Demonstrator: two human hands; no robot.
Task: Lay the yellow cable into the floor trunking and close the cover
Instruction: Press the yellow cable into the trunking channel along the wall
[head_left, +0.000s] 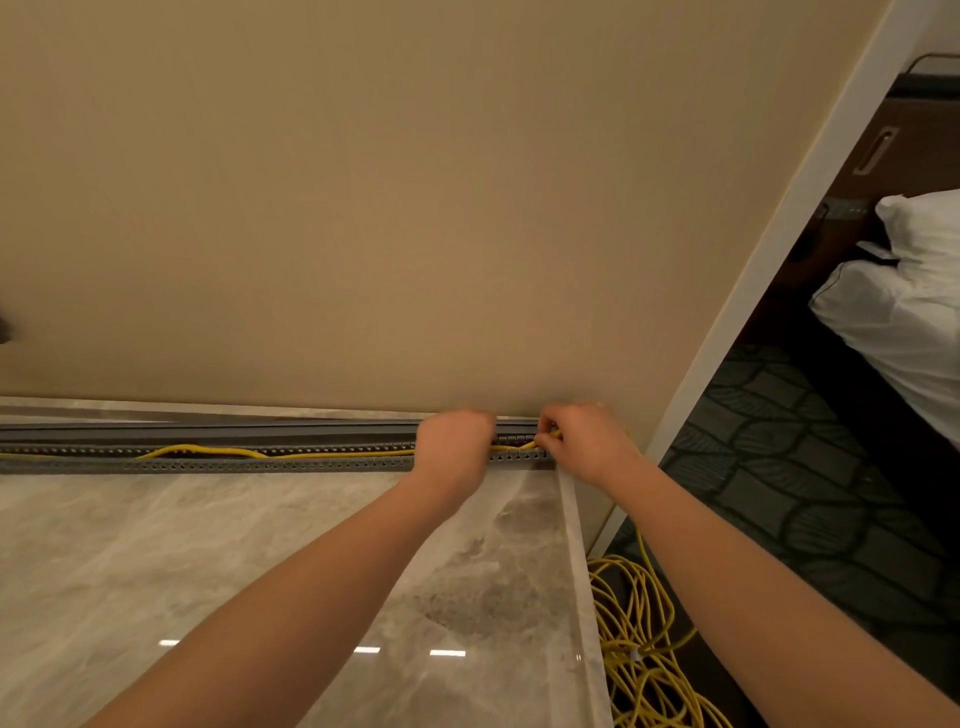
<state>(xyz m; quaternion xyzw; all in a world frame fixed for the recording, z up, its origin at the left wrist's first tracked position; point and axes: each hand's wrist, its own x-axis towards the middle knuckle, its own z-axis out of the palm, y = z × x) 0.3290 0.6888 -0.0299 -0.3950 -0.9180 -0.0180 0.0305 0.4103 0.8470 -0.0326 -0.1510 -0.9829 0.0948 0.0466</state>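
Note:
A grey slotted floor trunking (208, 464) runs along the foot of the beige wall, its channel uncovered. The yellow cable (322, 455) lies loosely inside it, rising in a low hump at the left. Its grey cover (208, 430) lies flat behind the channel, against the wall. My left hand (454, 449) rests curled over the trunking near its right end; whether it grips the cable is hidden. My right hand (587, 441) pinches the cable at the trunking's right end.
Glossy grey marble floor (234, 571) lies in front of the trunking. A loose coil of yellow cable (639, 649) sits on dark patterned carpet (810, 467) at the right. A bed with white bedding (909, 301) stands beyond the wall corner.

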